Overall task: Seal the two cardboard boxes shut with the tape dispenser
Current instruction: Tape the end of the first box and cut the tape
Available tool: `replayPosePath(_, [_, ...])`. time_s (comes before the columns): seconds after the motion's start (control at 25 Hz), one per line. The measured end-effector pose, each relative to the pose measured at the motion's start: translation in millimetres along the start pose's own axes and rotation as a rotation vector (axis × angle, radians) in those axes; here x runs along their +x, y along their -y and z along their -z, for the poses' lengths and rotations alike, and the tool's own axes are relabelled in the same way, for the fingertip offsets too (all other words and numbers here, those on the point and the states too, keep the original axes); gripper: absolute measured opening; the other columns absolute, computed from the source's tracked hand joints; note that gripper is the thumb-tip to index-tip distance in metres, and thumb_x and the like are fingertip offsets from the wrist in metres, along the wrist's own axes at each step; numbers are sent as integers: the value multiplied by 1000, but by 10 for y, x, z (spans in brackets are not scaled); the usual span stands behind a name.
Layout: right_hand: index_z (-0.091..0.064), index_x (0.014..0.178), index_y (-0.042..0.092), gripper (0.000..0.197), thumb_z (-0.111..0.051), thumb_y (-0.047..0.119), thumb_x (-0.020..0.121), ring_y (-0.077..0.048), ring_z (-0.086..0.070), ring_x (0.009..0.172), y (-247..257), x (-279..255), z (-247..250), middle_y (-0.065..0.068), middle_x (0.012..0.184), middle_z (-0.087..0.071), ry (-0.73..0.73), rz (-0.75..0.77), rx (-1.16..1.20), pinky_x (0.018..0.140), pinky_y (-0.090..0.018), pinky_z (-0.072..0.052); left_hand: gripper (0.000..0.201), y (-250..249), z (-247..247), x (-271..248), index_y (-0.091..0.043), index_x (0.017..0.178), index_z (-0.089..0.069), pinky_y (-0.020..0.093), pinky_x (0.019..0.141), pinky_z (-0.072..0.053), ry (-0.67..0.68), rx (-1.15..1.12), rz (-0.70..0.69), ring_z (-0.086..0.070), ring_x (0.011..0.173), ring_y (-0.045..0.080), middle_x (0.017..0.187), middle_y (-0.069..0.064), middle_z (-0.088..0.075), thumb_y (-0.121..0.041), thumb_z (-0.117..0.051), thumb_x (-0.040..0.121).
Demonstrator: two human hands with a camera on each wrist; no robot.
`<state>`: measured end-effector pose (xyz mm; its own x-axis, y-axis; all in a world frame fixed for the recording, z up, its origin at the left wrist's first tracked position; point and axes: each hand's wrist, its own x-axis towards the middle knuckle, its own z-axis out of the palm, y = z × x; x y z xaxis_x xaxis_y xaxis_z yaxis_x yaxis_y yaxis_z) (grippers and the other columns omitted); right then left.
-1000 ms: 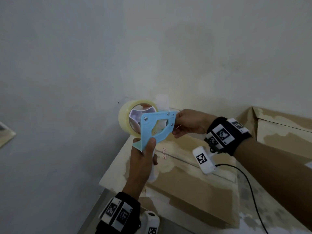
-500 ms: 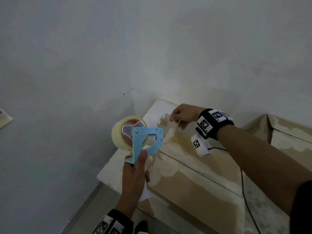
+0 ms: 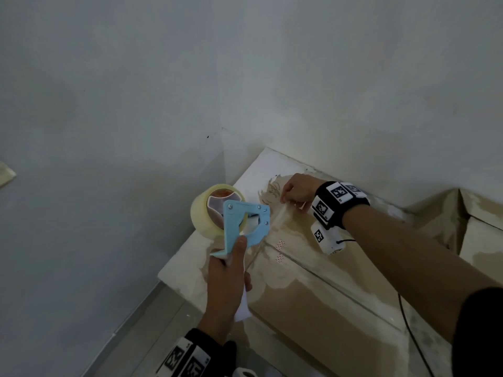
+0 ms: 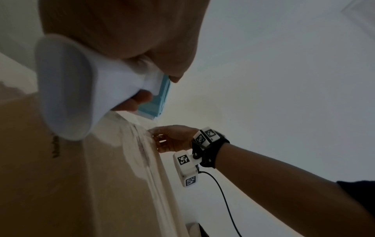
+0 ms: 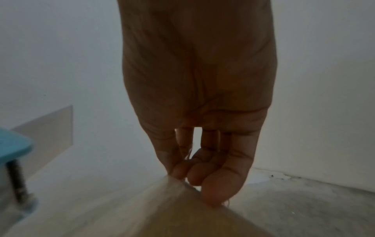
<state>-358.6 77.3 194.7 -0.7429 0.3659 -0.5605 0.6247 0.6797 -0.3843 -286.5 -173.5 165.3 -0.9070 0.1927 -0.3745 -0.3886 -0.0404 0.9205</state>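
From the head view, the left hand (image 3: pixel 227 278) grips the white handle of the blue tape dispenser (image 3: pixel 245 223), thumb laid up its frame, holding it just above the near box (image 3: pixel 326 303) by the box's left edge. The right hand (image 3: pixel 298 190) pinches the free tape end (image 3: pixel 275 213) down at the box's far edge, on the middle seam. A second box (image 3: pixel 481 232) sits to the right.

In the left wrist view, the fingers (image 4: pixel 140 97) wrap the handle; it looks light and rigid, best held there, clear of the cutter.

In the right wrist view, the fingertips (image 5: pixel 213 192) are bunched together on the tape. The tape is thin, sticky and prone to wrinkle, so it likely needs steady tension. The cardboard flaps may give under pressure.
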Motion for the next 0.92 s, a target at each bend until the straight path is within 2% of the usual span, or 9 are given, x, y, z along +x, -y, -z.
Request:
replayPosePath(0.12, [-71, 112, 11, 26, -55, 21, 95, -12, -56, 68, -39, 17, -12, 0, 87, -63, 49, -23, -78, 61, -23, -50, 32, 34, 19, 26, -7, 92, -61, 21, 36, -39, 13, 49, 37, -46, 41, 15, 56, 10, -45, -39, -58, 91])
replayPosePath(0.24, [-55, 133, 12, 45, -46, 39, 97, -25, -59, 111, -158, 55, -52, -7, 131, -58, 112, -127, -145, 96, -37, -48, 32, 52, 14, 46, -11, 99, -63, 21, 37, -39, -1, 15, 68, -44, 43, 15, 58, 9, -45, -41, -58, 91])
replayPosePath(0.28, [-51, 136, 12, 47, -44, 39, 99, -25, -55, 113, -186, 49, -53, -7, 135, -53, 123, -131, -129, 94, -35, -46, 31, 48, 10, 53, -12, 100, -63, 22, 38, -39, 0, 8, 72, -44, 43, 14, 57, 8, -45, -41, -58, 90])
replayPosePath(0.4, [-58, 126, 12, 31, -52, 24, 99, -22, -58, 89, -281, 39, -29, -5, 118, -53, 70, -106, 61, 62, -28, -48, 28, 47, 9, 45, -16, 101, -61, 21, 37, -41, 3, 8, 89, -45, 47, 16, 61, 9, -47, -41, -58, 91])
replayPosePath(0.52, [-62, 109, 15, 15, -56, 13, 94, -16, -57, 73, -376, 53, -64, -7, 106, -59, -5, -73, 98, 53, -27, -49, 26, 47, 18, 40, -19, 104, -58, 20, 37, -43, 7, -2, 95, -45, 51, 17, 70, 11, -51, -41, -57, 91])
replayPosePath(0.64, [-69, 101, 14, 17, -55, 10, 93, -17, -58, 78, -398, 48, -31, -9, 105, -66, -222, 167, 70, 57, -21, -48, 29, 57, 33, 50, -18, 107, -57, 20, 38, -44, 23, -4, 96, -45, 51, 16, 70, 10, -51, -42, -57, 91])
replayPosePath(0.72, [-71, 105, 11, 20, -54, 12, 95, -18, -60, 88, -391, -12, -14, -7, 106, -68, -109, 226, 79, 67, -21, -49, 28, 64, 39, 59, -18, 108, -57, 20, 38, -44, 34, -8, 92, -44, 51, 16, 68, 8, -50, -41, -56, 92])
replayPosePath(0.84, [-65, 90, 17, 28, -43, 29, 101, -18, -57, 82, -472, -97, -102, -2, 91, -62, 131, 49, 79, 75, -30, -49, 29, 75, 45, 63, -18, 110, -56, 19, 38, -45, 37, -4, 92, -45, 52, 16, 70, 8, -51, -41, -56, 92])
replayPosePath(0.92, [-64, 96, 19, 38, -33, 40, 103, -20, -59, 90, -528, -140, -150, 1, 95, -61, 189, -8, 75, 82, -35, -50, 34, 97, 54, 79, -17, 113, -57, 20, 40, -45, 41, 20, 81, -47, 52, 16, 66, 7, -50, -43, -55, 91])
